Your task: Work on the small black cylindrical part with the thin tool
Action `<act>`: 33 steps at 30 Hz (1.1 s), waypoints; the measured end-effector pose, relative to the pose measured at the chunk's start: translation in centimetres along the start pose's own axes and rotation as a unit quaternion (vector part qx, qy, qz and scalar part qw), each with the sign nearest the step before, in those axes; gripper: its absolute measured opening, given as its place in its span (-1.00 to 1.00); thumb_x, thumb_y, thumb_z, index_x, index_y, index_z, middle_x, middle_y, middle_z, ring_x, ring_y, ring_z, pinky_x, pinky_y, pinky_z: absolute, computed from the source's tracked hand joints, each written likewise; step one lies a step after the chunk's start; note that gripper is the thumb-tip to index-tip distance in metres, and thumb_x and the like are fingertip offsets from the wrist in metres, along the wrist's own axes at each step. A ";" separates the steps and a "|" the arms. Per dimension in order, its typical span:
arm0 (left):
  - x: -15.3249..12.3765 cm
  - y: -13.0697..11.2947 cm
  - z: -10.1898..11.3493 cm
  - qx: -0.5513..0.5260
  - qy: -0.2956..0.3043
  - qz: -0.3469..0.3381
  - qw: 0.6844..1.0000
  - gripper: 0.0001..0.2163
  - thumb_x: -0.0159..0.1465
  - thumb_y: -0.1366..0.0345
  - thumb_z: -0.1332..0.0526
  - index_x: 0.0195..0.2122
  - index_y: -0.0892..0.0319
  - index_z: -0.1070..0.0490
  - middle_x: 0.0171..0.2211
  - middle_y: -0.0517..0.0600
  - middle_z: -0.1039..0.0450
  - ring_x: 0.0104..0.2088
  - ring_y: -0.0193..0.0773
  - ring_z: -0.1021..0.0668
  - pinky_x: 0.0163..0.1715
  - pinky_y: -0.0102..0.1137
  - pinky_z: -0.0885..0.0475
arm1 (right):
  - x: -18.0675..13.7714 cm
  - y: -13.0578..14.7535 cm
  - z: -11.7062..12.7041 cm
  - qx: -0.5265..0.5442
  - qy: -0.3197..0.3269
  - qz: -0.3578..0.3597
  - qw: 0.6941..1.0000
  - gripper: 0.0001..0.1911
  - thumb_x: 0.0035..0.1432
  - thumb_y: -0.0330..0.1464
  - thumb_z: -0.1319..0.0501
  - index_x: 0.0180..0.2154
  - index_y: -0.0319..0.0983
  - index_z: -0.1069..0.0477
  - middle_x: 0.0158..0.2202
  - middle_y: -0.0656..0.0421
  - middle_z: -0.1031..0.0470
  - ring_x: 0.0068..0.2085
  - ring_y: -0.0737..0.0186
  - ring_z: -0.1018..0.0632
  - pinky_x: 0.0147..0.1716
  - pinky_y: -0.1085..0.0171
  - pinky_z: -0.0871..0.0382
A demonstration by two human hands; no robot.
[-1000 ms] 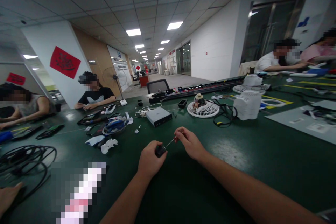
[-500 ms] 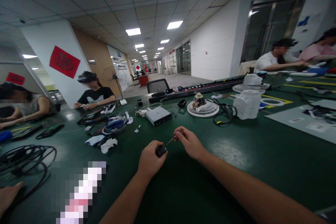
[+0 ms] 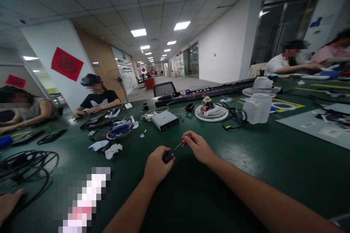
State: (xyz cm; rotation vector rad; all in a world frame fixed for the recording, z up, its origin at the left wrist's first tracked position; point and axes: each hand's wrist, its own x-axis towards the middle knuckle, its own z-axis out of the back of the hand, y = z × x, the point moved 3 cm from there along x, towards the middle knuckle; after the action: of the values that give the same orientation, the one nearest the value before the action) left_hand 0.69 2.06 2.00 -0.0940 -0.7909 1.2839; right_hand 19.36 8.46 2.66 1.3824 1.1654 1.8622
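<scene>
My left hand is closed around a small black part, kind unclear, just above the green table. In my right hand a screwdriver is pinched between thumb and fingers. The thin metal shaft of the screwdriver slants down to the left, its tip at the upper edge of the black part. Fingers hide most of the handle, and whether the tip sits in a screw cannot be made out. Beyond my hands lies a silver-grey optical drive.
A white fan grille with a motor, a black cable and a white housing stand right of centre. Crumpled white paper and a blue coil in a bowl lie left. Another person's hand is at the left edge.
My hands stay almost in place, the right hand's fingers shifting slightly around the screwdriver. Across the table at left, a person's hand has moved outward to the left.
</scene>
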 end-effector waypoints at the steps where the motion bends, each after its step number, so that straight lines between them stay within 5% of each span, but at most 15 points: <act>1: 0.0 0.0 0.0 -0.001 0.002 0.001 1.000 -0.80 0.14 0.31 -0.32 -0.19 0.12 -0.47 -0.30 -0.02 -0.54 -0.31 -0.16 -0.58 -0.31 -0.31 -0.45 | -0.1 0.1 -0.1 0.001 0.005 0.001 1.000 -0.69 0.31 -0.10 -0.13 -0.29 -0.21 -0.37 -0.42 0.20 -0.46 -0.36 0.22 -0.51 -0.27 0.23 -0.39; 28: 0.2 0.1 0.0 0.004 0.005 0.009 1.000 -0.80 0.13 0.31 -0.33 -0.19 0.12 -0.50 -0.35 -0.02 -0.54 -0.34 -0.15 -0.58 -0.34 -0.32 -0.44 | -0.6 1.2 -0.7 -0.067 0.030 0.019 0.997 -0.73 0.34 -0.15 -0.09 -0.28 -0.20 -0.37 -0.41 0.20 -0.47 -0.34 0.21 -0.53 -0.28 0.24 -0.38; 33: 0.2 0.4 -0.1 0.012 -0.007 0.007 1.000 -0.78 0.13 0.31 -0.34 -0.17 0.12 -0.49 -0.32 -0.02 -0.55 -0.31 -0.14 -0.59 -0.31 -0.31 -0.46 | -0.9 2.4 0.3 -0.173 -0.087 0.112 0.975 -0.78 0.39 -0.25 -0.01 -0.26 -0.18 -0.35 -0.32 0.14 -0.43 -0.31 0.19 -0.46 -0.27 0.23 -0.32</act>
State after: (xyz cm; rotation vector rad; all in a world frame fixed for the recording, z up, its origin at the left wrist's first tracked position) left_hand 0.44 2.37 1.84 -0.0714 -0.7875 1.3082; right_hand 20.10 6.62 4.38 1.4820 0.5840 1.9365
